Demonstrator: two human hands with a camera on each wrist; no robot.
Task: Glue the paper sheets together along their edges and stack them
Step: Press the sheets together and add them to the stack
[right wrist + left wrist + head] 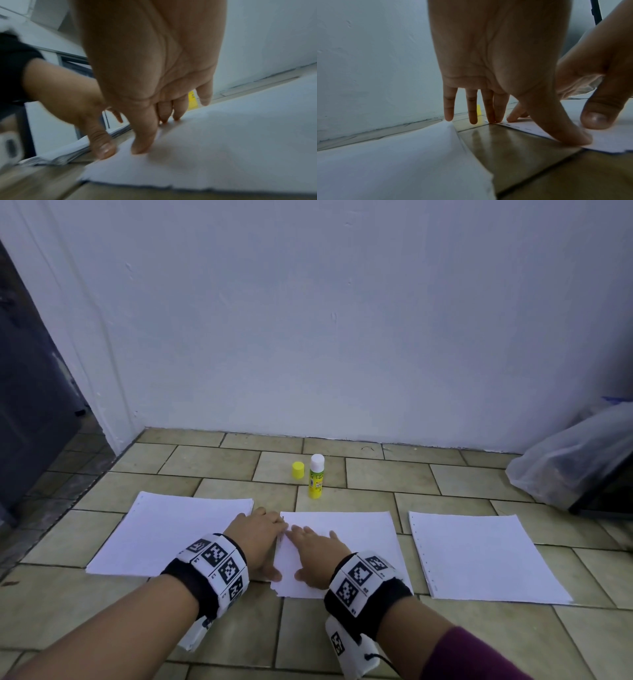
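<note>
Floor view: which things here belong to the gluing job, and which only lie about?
Job: middle sheets under left hand and right hand; left stack; right stack; glue stick; yellow cap.
Lying about: plastic bag.

Three white paper sheets (pixel 356 539) lie flat beside uncapped glue stick (pixel 316 477).
</note>
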